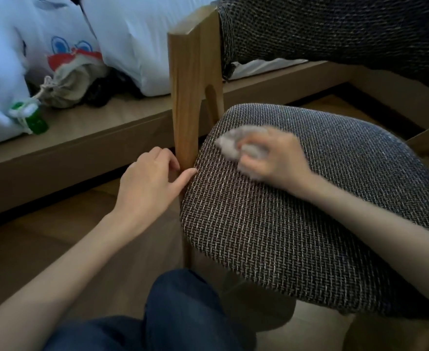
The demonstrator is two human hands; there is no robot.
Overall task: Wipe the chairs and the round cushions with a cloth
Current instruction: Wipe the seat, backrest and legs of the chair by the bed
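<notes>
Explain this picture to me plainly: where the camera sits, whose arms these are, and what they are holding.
There is no machine here. One camera is worn on a person's head and looks down, so the two bare arms are that person's own. The right hand holds a crumpled pale cloth against the chair's woven seat. The hand is blurred, so it is likely mid-wipe. The left hand holds the wooden post at the seat's edge. Behind, on a wooden ledge, lie white bedding, a drawstring pouch and a small green item.
</notes>
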